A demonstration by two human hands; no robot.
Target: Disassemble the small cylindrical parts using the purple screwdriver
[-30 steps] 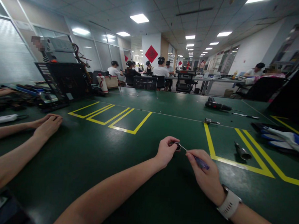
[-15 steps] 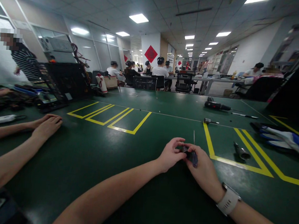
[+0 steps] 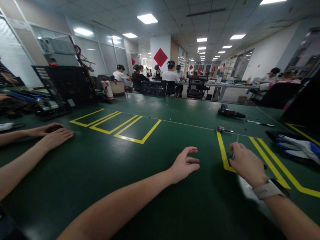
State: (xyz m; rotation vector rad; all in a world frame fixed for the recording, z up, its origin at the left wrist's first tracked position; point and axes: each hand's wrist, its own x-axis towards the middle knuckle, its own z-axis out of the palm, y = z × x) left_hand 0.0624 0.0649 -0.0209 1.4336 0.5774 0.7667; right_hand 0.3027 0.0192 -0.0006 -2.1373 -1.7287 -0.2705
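My left hand (image 3: pixel 184 166) rests over the green table (image 3: pixel 134 176), its fingers curved apart and nothing between them. My right hand (image 3: pixel 246 163) has its fingers closed round a small screwdriver (image 3: pixel 231 155). Only a bit of the dark bluish handle and a thin shaft pointing up show; the hand covers the rest. Beneath the right hand is the yellow-taped outline (image 3: pixel 223 153). A dark metal cone-shaped part (image 3: pixel 265 166) is almost wholly hidden behind that hand. Just beyond lies a short metal piece with a thin shank (image 3: pixel 224 129).
A black power drill (image 3: pixel 230 112) and a slim metal rod (image 3: pixel 260 123) lie farther back. Blue and white gloves (image 3: pixel 303 149) lie at the right. On the left, a co-worker's hands (image 3: pixel 56 136) cover a black object. A black frame (image 3: pixel 65 87) stands behind them.
My right hand has moved right, away from my left hand, carrying the screwdriver. The small dark part that was between both hands is out of my left hand, which stays in place with fingers apart.
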